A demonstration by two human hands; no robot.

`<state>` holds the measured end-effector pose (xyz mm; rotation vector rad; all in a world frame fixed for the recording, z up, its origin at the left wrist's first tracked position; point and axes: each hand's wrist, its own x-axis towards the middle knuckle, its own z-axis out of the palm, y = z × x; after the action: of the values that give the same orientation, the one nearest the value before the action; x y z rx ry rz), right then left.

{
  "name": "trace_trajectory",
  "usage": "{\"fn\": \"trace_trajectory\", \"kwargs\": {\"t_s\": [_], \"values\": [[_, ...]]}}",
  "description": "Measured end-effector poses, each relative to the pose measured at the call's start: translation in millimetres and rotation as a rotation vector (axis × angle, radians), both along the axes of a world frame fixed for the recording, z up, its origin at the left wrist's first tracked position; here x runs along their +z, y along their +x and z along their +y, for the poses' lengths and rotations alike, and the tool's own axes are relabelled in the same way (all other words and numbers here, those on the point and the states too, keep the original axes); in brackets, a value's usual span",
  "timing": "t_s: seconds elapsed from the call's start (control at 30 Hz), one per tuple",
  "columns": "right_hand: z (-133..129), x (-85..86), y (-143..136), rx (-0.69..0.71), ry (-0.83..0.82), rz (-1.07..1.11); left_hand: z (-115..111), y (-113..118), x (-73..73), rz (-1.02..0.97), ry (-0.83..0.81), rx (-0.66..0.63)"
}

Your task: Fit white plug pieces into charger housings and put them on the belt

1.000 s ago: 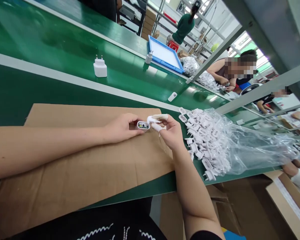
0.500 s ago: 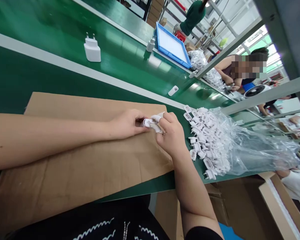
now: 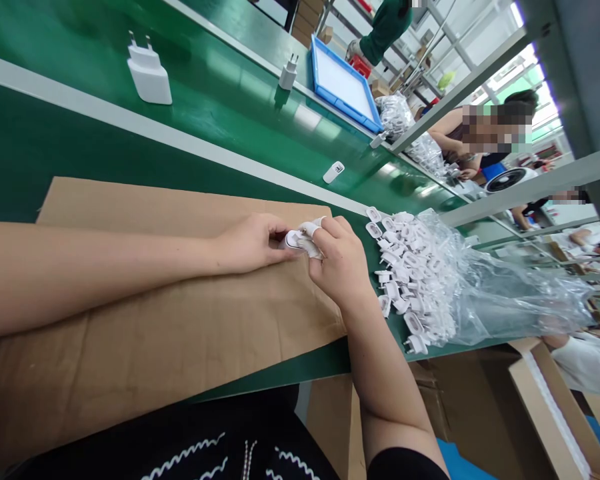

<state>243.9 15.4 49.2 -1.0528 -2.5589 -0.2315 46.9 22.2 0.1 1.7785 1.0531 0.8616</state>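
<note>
Over the cardboard sheet [image 3: 180, 320], both hands meet on a small white plug charger [image 3: 294, 240]. My left hand [image 3: 253, 243] pinches its body from the left, thumb and fingers closed round it. My right hand [image 3: 340, 257] closes on the prong end from the other side. White coverings [image 3: 311, 248] wrap its thumb and index finger; whether they are finger cots or cloth I cannot tell. They hide much of the charger. Right of this hand lies a heap of white plug chargers [image 3: 410, 267], spilling from a clear plastic bag [image 3: 520, 300].
Beyond a pale rail, a green conveyor belt [image 3: 220, 100] carries spaced chargers, including a large-looking upright one [image 3: 150, 75] and a lying one [image 3: 334, 173]. A blue tray [image 3: 347, 87] stands across the belt. Co-workers sit opposite. An open carton [image 3: 550, 393] is at lower right.
The chargers on the belt have moved left and away. Both hands stay together on the held charger, with the right fingers slightly shifted. The view has shifted a little.
</note>
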Motion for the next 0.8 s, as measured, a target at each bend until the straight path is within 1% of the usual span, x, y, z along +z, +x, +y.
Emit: {"fn": "trace_trajectory", "kwargs": {"t_s": [0.17,0.27,0.33,0.37,0.43,0.57,0.67,0.73,0.8], "values": [[-0.9,7.9,-6.0,-0.047,-0.06,-0.108,0.5,0.5,0.8,0.044,0.007,0.003],[0.1,11.9,-9.0,-0.094,-0.114,-0.144,0.3,0.1,-0.1,-0.023,0.008,-0.017],[0.4,13.4,-10.6,-0.132,-0.143,-0.146,-0.5,-0.3,-2.1,-0.043,0.065,-0.024],[0.2,13.7,-11.2,-0.147,-0.152,-0.144,-1.0,-0.5,-3.4,-0.017,0.12,-0.024],[-1.0,13.3,-12.0,-0.166,-0.16,-0.136,-2.3,-0.8,-6.4,0.102,0.267,-0.01],[-3.7,9.1,-10.2,-0.172,-0.128,-0.11,-4.6,-0.1,-10.6,0.463,0.615,0.032],[-2.1,6.1,-6.5,-0.127,-0.115,-0.09,-5.4,1.2,-10.7,0.707,0.857,0.061],[0.1,4.9,-4.2,-0.093,-0.132,-0.074,-5.6,2.2,-9.9,0.79,0.943,0.049],[1.3,3.6,-2.9,-0.088,-0.159,-0.049,-5.7,2.9,-9.2,0.824,0.965,0.033]]}}
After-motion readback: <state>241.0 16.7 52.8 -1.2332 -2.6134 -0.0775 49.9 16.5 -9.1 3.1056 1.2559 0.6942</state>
